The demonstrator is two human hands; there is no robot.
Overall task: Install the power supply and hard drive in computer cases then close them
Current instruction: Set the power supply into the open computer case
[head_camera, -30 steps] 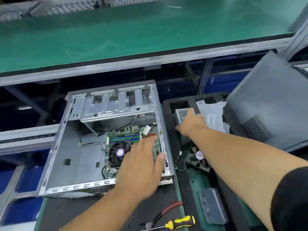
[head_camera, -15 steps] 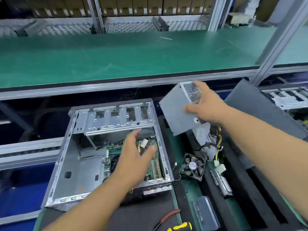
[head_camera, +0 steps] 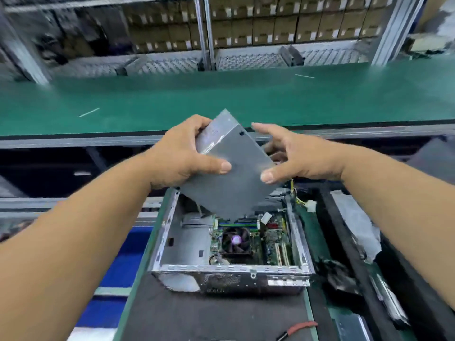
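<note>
At the centre of the frame a power supply (head_camera: 229, 178) is held in the air, tilted, with one corner pointing toward the top of the picture and its lowest corner hanging over the open computer case (head_camera: 229, 244). It is a plain grey metal box with dull, faintly scuffed faces; a small dark screw hole sits near its upper right edge, and the narrow upper left face catches more light. Yellow and black wires (head_camera: 299, 195) trail from its right end.

The left hand (head_camera: 176, 155) grips the box's left end, fingers curled over the top edge and thumb pressed flat on the broad face. The right hand (head_camera: 296, 157) is at the right end, thumb tip on the broad face, fingers spread and reaching behind; whether they touch cannot be told.

The case sits in the lower centre, lid off, its green motherboard and black fan (head_camera: 235, 241) showing.
</note>
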